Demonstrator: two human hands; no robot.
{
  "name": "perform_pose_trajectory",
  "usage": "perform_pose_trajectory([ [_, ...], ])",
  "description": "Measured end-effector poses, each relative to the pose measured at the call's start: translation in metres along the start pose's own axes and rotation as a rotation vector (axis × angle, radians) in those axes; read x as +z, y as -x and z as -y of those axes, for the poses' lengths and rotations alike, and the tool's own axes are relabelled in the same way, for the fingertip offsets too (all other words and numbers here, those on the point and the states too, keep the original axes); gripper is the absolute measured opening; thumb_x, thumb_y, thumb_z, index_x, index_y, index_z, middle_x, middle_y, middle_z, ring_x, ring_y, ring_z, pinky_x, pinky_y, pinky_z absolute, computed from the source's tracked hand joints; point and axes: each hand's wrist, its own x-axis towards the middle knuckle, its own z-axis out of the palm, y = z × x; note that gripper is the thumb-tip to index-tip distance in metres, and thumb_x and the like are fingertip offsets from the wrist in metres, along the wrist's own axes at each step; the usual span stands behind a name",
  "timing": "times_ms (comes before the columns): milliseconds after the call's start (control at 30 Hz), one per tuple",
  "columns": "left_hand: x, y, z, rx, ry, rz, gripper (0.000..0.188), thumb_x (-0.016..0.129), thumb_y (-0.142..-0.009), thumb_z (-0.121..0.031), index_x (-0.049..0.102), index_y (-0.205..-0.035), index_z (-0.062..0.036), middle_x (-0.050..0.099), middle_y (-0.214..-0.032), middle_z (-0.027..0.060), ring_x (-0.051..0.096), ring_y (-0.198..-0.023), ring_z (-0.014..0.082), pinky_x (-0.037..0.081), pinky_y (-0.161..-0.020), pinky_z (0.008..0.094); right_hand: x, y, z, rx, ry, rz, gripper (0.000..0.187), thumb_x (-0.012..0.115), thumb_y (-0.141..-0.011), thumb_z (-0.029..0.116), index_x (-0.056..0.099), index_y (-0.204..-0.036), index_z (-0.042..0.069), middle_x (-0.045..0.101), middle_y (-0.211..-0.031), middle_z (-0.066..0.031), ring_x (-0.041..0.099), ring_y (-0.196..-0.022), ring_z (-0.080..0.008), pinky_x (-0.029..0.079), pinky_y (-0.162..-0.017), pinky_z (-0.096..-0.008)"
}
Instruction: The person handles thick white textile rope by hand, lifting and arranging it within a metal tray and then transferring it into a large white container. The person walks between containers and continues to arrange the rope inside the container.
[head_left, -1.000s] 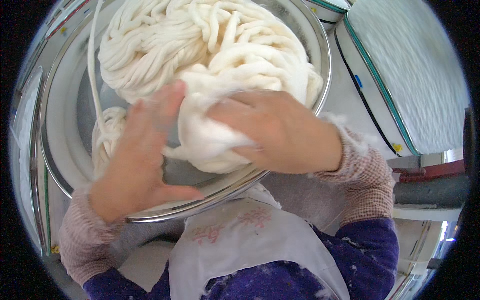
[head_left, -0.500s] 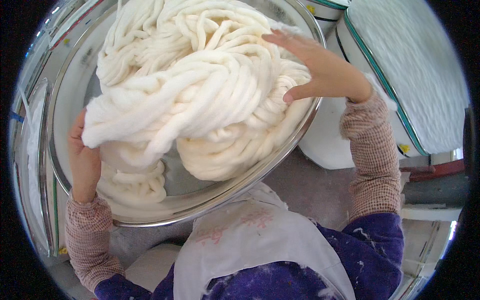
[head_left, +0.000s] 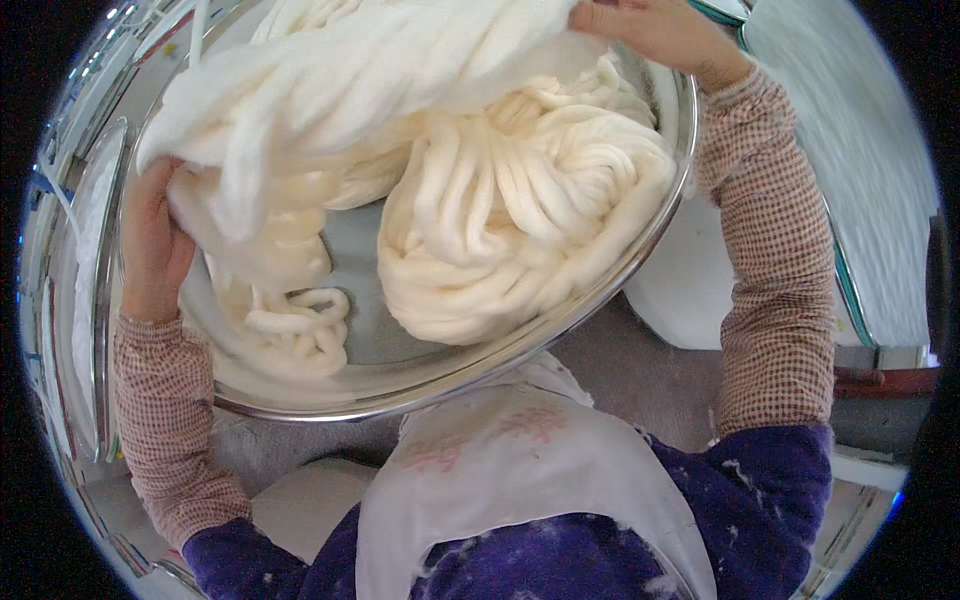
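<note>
A thick bundle of white fibre sliver (head_left: 380, 85), in soft rope-like strands, stretches between my hands across the far part of a round can with a metal rim (head_left: 500, 376). At its left end my left hand (head_left: 158, 245) is closed around the strands. My right hand (head_left: 660, 38) grips the right end near the top edge, its fingers partly hidden by fibre. Below the bundle, more cream sliver coils (head_left: 530, 215) lie heaped on the right side of the can. Smaller loops of sliver (head_left: 305, 330) sit at the near left, with the grey can bottom (head_left: 365, 265) showing between.
At the right stands another can filled with white fibre (head_left: 845, 150), with a green band along its edge. More fibre-filled cans (head_left: 95, 270) crowd the left. A white rounded container (head_left: 680, 275) touches the right side, above the grey floor (head_left: 650, 385). A red bar (head_left: 885, 382) lies at far right.
My right hand, open over the heap before, has closed on the bundle. Both hands have lifted it up and away, uncovering the coils below. The can appears shifted slightly right.
</note>
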Motion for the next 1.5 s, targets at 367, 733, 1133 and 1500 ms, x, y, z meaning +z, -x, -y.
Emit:
perform_pose_trajectory([
  [367,0.014,-0.008,-0.054,0.197,0.064,-0.344,0.04,0.045,-0.1,-0.025,0.05,-0.13,0.0009,0.059,-0.129,0.0117,0.058,-0.117,0.0222,0.046,-0.102,0.0371,-0.022,-0.031,0.084,-0.268,0.106,-0.05,0.035,0.056,-0.097,0.029,0.065,-0.115,0.0,0.069,-0.103,-0.0052,0.064,-0.09,-0.0117,0.051,-0.081,-0.0242],
  [733,-0.056,0.012,-0.114,0.43,-0.096,-0.495,0.048,0.049,-0.096,-0.034,0.053,-0.128,0.0012,0.06,-0.126,0.0142,0.059,-0.113,0.0245,0.046,-0.099,0.0387,0.024,-0.057,0.164,-1.037,0.856,-0.308,0.03,0.053,-0.094,0.025,0.066,-0.081,0.001,0.057,-0.06,-0.0063,0.057,-0.054,-0.0183,0.046,-0.05,-0.0297],
  [1133,-0.06,0.071,-0.07,0.017,-0.762,0.45,0.052,0.06,-0.086,-0.04,0.062,-0.117,0.0024,0.065,-0.113,0.0153,0.063,-0.102,0.023,0.049,-0.09,0.0376,0.216,-0.008,0.106,-0.744,0.113,0.275,0.027,0.065,-0.07,0.026,0.065,-0.074,-0.001,0.065,-0.07,-0.0215,0.066,-0.068,-0.0404,0.053,-0.062,-0.0489],
  [1500,-0.096,0.049,-0.019,0.056,-0.813,0.226,0.023,0.07,-0.078,-0.001,0.067,-0.101,-0.001,0.069,-0.097,0.0048,0.063,-0.092,0.0129,0.05,-0.084,0.0293,0.243,-0.056,0.132,-0.772,0.241,-0.019,0.02,0.067,-0.073,0.024,0.065,-0.073,0.005,0.063,-0.063,-0.0143,0.066,-0.064,-0.032,0.051,-0.056,-0.0436],
])
